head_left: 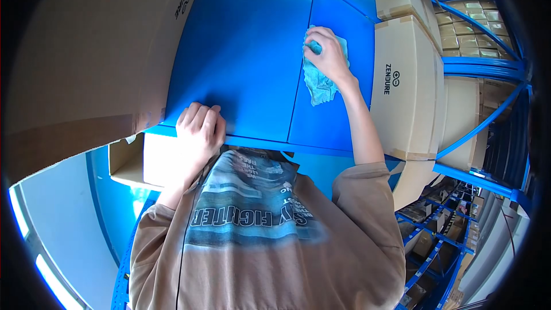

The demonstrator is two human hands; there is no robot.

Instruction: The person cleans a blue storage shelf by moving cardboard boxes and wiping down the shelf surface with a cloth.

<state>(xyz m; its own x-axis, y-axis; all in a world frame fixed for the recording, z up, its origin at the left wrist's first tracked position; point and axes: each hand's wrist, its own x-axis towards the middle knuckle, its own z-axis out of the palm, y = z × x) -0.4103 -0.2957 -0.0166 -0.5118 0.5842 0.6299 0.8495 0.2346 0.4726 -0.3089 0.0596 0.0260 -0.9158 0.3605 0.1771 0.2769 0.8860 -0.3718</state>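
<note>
A teal cloth (322, 86) lies crumpled on the blue shelf surface (247, 51), across the narrow seam between two panels. My right hand (328, 54) grips its upper part with bent fingers, while the lower part spreads flat with a ragged edge. Near the front edge of the shelf, my left hand (200, 126) rests with its fingers curled into a fist. The palm side of that hand faces down and is hidden, so whatever it may hold cannot be seen.
A large cardboard box (97, 51) stands close on the left. Another carton (404, 86) borders the blue surface on the right, with blue rack beams (482, 68) beyond it. Below the shelf edge, an open box (126, 161) shows on a lower level.
</note>
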